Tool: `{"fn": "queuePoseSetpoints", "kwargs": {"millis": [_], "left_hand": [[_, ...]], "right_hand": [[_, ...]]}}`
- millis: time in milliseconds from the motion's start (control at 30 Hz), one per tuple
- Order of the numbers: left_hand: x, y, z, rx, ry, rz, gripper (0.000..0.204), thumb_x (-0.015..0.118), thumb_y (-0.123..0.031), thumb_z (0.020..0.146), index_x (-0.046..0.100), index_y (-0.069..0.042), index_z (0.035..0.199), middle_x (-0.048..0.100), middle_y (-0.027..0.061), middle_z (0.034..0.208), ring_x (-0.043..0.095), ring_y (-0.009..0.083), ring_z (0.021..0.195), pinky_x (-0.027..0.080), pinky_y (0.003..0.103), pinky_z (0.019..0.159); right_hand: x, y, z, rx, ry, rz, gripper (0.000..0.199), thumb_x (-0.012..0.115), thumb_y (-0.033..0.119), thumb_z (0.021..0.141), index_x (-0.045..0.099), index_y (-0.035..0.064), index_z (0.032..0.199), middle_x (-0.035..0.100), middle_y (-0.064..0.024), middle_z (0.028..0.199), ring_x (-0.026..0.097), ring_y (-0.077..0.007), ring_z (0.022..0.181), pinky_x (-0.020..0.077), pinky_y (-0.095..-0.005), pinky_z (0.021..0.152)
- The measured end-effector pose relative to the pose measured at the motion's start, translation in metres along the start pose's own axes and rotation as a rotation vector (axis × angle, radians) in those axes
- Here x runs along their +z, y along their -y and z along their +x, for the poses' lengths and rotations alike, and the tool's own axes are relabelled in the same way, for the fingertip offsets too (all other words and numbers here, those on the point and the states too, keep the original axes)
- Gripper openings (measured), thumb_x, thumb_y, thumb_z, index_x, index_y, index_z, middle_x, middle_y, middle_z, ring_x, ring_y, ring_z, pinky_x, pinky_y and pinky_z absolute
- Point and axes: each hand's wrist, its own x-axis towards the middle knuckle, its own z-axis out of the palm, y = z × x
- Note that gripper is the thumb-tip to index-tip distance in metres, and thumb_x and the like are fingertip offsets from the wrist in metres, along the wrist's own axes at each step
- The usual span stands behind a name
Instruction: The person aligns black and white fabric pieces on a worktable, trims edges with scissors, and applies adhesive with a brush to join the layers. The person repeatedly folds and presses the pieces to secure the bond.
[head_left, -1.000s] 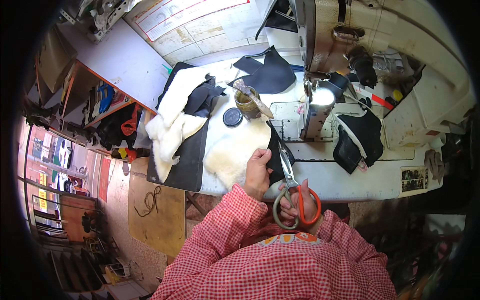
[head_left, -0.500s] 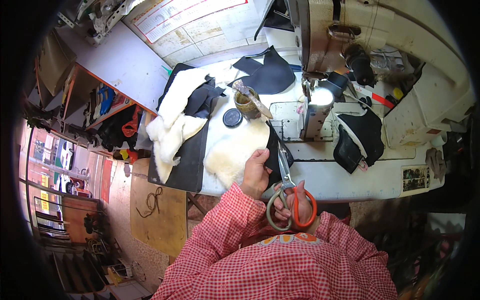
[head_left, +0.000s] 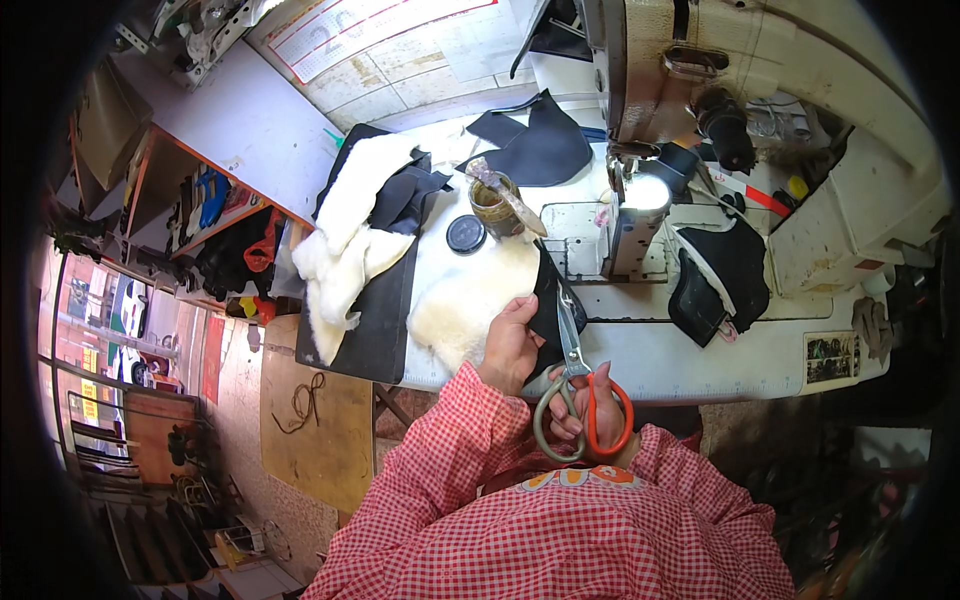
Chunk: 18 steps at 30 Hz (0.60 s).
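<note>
White fleece lies on the table; at its right edge the left grip pinches a black piece. Scissors lie against that piece, the right grip wrapped around their handles.

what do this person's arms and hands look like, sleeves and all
Both arms wear long, loose sleeves of small red-and-white checked cloth: the left sleeve and the right sleeve match, with no cables or markings visible on either. The sleeves reach about to the wrists. The left hand and right hand are bare, with no gloves.
</note>
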Motion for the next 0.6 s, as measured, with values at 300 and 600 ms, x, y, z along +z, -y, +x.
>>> {"fn": "queuePoseSetpoints", "kwargs": {"millis": [300, 600], "left_hand": [[-0.0020, 0.0001, 0.0028, -0.008, -0.009, -0.020, 0.012, 0.052, -0.017, 0.102, 0.059, -0.007, 0.104, 0.069, 0.0061, 0.094, 0.068, 0.0170, 0.083, 0.056, 0.032, 0.077], [0.0039, -0.0005, 0.0002, 0.011, -0.035, -0.037, 0.010, 0.053, -0.014, 0.102, 0.059, -0.006, 0.100, 0.068, 0.0053, 0.089, 0.067, 0.0155, 0.077, 0.056, 0.030, 0.073]], "right_hand": [[0.0036, 0.0020, 0.0053, -0.003, 0.009, -0.044, 0.071, 0.029, 0.069, 0.098, 0.052, 0.0078, 0.125, 0.053, -0.0050, 0.079, 0.040, -0.0108, 0.050, 0.0392, -0.0256, 0.051], [0.0091, 0.0046, 0.0016, 0.014, -0.029, -0.051, 0.069, 0.030, 0.070, 0.097, 0.052, 0.0082, 0.120, 0.048, -0.0018, 0.073, 0.034, -0.0099, 0.044, 0.0351, -0.0246, 0.044]]}}
